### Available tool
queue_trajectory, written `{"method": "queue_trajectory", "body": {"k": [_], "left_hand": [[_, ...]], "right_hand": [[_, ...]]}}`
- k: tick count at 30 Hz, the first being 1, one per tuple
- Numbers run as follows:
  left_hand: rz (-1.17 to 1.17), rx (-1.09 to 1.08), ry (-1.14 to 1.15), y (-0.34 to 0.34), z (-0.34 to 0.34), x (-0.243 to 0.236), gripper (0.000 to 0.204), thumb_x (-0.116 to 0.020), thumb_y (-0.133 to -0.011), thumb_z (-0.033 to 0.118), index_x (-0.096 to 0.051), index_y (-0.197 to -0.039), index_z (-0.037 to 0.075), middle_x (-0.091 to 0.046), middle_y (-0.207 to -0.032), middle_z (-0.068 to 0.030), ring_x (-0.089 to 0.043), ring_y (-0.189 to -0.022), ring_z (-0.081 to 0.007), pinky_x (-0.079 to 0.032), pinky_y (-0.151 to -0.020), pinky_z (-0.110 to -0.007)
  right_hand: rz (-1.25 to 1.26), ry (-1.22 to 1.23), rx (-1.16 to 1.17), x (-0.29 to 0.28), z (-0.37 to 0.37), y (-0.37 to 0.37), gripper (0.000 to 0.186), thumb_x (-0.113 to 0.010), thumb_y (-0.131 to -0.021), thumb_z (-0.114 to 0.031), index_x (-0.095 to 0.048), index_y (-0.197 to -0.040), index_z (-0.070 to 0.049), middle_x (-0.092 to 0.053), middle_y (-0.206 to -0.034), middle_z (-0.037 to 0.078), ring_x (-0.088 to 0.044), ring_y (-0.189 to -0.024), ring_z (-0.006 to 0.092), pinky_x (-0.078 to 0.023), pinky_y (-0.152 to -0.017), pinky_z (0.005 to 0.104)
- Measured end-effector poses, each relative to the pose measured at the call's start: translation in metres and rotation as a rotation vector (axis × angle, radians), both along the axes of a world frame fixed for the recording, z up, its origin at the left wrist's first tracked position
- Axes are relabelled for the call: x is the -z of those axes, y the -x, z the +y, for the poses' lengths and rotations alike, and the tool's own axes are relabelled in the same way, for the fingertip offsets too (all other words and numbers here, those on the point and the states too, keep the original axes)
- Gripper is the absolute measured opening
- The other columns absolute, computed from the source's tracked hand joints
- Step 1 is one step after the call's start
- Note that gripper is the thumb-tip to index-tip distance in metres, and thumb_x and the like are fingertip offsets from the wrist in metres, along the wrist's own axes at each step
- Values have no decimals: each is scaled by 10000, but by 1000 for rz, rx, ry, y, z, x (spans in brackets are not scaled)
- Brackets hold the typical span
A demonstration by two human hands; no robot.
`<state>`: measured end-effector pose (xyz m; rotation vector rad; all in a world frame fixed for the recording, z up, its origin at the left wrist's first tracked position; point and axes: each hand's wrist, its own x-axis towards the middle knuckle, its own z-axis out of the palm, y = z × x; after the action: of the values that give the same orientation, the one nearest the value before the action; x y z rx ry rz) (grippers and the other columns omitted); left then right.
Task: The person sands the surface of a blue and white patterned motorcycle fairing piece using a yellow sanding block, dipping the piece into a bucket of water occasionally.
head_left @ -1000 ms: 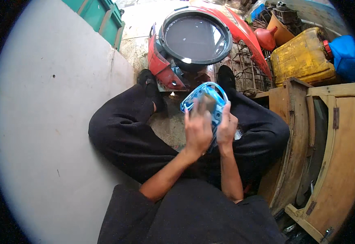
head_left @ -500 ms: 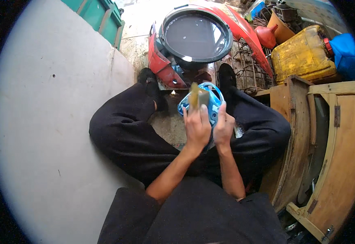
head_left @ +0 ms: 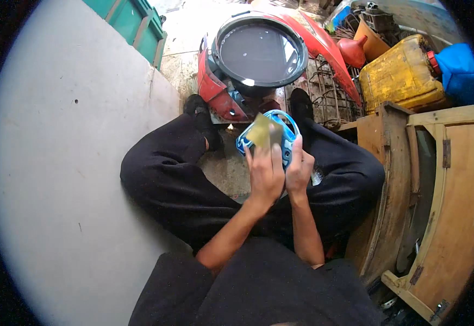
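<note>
Between my bent knees is a glossy blue, white-patterned part [head_left: 287, 155] with a loop at its top. My right hand [head_left: 298, 171] grips its right side, thumb on top. My left hand [head_left: 264, 176] presses a small yellowish-olive sheet [head_left: 260, 129], perhaps abrasive paper, against its upper face, partly hiding it. The sheet is slightly blurred. Beyond my feet stands a black tub [head_left: 257, 80] of grey water among red plastic panels [head_left: 215, 92].
A grey wall [head_left: 63, 163] is at my left, with a green structure [head_left: 135, 22] beyond. At right are wooden furniture pieces [head_left: 449, 195], a dirty yellow jerrycan [head_left: 400, 76], a blue container [head_left: 460, 73], a red funnel [head_left: 351, 51] and a wire rack [head_left: 329, 89].
My left hand, earlier blurred with raised fingers, moves over the blue part; the yellowish sheet now shows broader and flatter. My right hand keeps its grip, shifted slightly left.
</note>
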<state>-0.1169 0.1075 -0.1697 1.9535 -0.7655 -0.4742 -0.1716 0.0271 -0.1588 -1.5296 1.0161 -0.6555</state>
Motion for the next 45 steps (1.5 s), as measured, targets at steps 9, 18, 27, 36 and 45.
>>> {"method": "queue_trajectory", "body": {"k": [9, 18, 27, 36, 45], "left_hand": [[-198, -149, 121, 29, 3, -28, 387, -355, -1054, 193, -596, -1255, -33, -564, -1323, -270, -476, -1289, -464, -134, -1156, -693], [-65, -46, 55, 17, 0, -29, 441, -371, -1064, 224, -557, -1376, -26, -573, -1352, -234, -449, -1338, -447, -78, -1172, -684], [-46, 144, -243, -17, -4, -48, 487, -391, -1058, 237, -485, -1463, -16, -495, -1480, -205, -425, -1384, -424, -107, -1160, -703], [-151, 77, -182, -3, -1, -35, 465, -398, -1058, 229, -515, -1438, -13, -485, -1529, -155, -436, -1403, -381, -97, -1170, -687], [-179, -47, 21, 26, 8, -35, 427, -407, -1050, 215, -578, -1374, -3, -472, -1548, -111, -484, -1339, -391, -132, -1163, -693]], "right_hand": [[-59, 94, 35, -13, 0, 0, 560, -452, -1092, -351, -663, -825, 94, -517, -586, 5, -435, -597, 69, -339, -507, 336], [-113, 41, 52, -12, -8, -5, 548, -453, -1094, -327, -616, -784, 94, -528, -586, 34, -452, -610, 69, -375, -520, 336], [-82, 20, 20, -12, -3, -1, 553, -459, -1093, -344, -656, -791, 75, -572, -630, -3, -460, -628, 69, -393, -549, 315], [-67, -13, -11, -11, -3, 3, 542, -454, -1092, -330, -654, -818, 93, -572, -626, 10, -447, -625, 75, -392, -558, 324], [-38, 17, -30, -18, -13, 8, 541, -451, -1094, -326, -631, -839, 115, -566, -644, 15, -479, -678, 71, -418, -589, 324]]}}
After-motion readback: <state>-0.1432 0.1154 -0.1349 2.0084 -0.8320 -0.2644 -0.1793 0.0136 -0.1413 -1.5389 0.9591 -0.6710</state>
